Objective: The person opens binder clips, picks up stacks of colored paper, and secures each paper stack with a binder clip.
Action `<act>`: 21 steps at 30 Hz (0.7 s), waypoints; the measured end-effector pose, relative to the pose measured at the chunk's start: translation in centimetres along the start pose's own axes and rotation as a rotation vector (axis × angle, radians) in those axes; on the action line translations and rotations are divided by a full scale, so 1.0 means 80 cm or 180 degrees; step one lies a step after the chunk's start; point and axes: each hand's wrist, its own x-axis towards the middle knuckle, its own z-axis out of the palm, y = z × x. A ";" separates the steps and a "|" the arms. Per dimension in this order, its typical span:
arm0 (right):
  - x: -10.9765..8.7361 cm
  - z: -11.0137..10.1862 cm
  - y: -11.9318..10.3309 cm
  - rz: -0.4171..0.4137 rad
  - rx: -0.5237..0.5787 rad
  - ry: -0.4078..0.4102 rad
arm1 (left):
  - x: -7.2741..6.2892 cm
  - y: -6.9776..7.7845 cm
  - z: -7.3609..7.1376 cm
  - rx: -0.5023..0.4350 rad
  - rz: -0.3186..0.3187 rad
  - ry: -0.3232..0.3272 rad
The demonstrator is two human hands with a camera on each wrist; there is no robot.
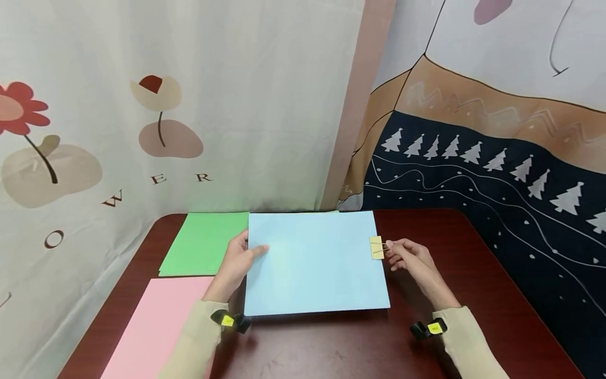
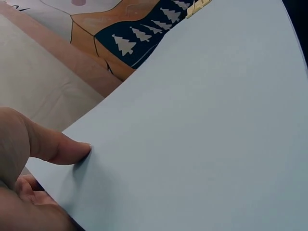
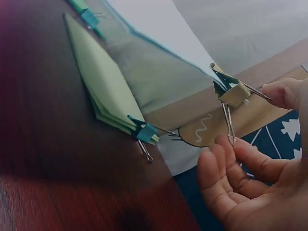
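A stack of light blue paper (image 1: 314, 268) is held up off the table, tilted. My left hand (image 1: 239, 260) grips its left edge, thumb (image 2: 65, 149) on top and fingers partly hidden underneath. On the right edge sits a yellow binder clip (image 1: 376, 247), its jaws around the sheets. My right hand (image 1: 414, 260) pinches the clip's two wire handles; in the right wrist view the thumb is at one handle and the fingertips (image 3: 224, 147) are at the other. That view also shows the yellow clip (image 3: 233, 94) at the paper's corner edge.
Green paper (image 1: 205, 245) lies at the back left and pink paper (image 1: 158, 321) at the front left of the dark red table (image 1: 341, 350). Below the blue stack, pale green sheets (image 3: 103, 79) carry a teal binder clip (image 3: 144, 132). Printed curtains (image 1: 265, 105) hang behind.
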 end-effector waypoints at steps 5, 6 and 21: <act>-0.004 -0.002 0.000 0.0039 -0.0358 -0.0095 | -0.007 0.001 -0.007 0.0170 -0.0089 -0.0175; -0.005 -0.002 0.000 0.0059 -0.0406 -0.0128 | -0.009 0.001 -0.008 0.0206 -0.0121 -0.0205; -0.029 -0.009 0.012 0.0285 -0.0661 -0.0825 | -0.035 -0.015 -0.018 0.0977 -0.0199 -0.0486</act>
